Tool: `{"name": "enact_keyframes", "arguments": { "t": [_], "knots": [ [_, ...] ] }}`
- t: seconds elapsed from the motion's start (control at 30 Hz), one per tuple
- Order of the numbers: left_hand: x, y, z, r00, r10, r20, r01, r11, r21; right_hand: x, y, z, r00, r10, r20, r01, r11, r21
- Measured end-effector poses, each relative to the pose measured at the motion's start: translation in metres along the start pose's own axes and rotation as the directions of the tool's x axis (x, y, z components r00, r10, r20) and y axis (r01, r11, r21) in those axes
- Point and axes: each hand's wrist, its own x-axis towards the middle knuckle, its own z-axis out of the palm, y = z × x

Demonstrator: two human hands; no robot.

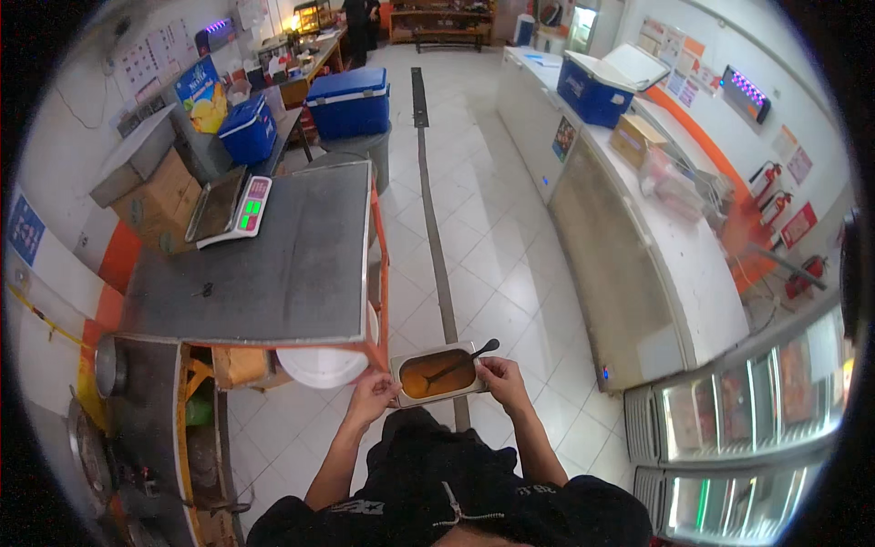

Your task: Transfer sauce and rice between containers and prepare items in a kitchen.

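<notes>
A rectangular stainless steel food pan is held level in front of my body, over the tiled floor. My left hand grips its left end, and my right hand grips the right end by the rim. Orange-brown liquid or sauce lies in the pan. A black spoon or ladle rests in it, its handle leaning over the right rim close to my right hand. The underside of the pan is hidden.
To the left stands a grey-topped table with a digital scale. Blue coolers are further ahead. Long chest freezers line the right side, near glass-door fridges. A person in dark clothes stands far off.
</notes>
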Motion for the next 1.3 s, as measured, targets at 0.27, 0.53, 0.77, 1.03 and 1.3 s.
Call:
{"name": "enact_keyframes", "arguments": {
  "t": [0.27,0.53,0.77,1.03,1.3],
  "knots": [
    [0.202,0.081,0.023,0.993,0.114,-0.011,-0.113,0.990,0.090,0.212,-0.049,-0.057,0.995,0.073,-0.068,-0.075,0.997,-0.026],
    [0.435,0.171,0.013,0.991,0.122,0.058,-0.123,0.992,0.007,0.435,-0.112,-0.106,0.998,0.011,-0.064,-0.012,1.000,-0.014],
    [0.627,0.253,0.011,0.995,0.098,0.036,-0.098,0.995,0.017,0.630,-0.154,-0.141,0.992,0.026,-0.127,-0.030,0.999,-0.029],
    [0.826,0.329,-0.014,0.995,0.084,-0.057,-0.086,0.996,-0.027,0.869,-0.209,-0.164,0.999,0.052,0.010,-0.052,0.998,-0.023],
    [1.023,0.411,-0.056,0.969,0.136,-0.204,-0.138,0.990,0.000,1.110,-0.264,-0.160,0.985,0.083,0.149,-0.074,0.995,-0.065]
  ]
}}
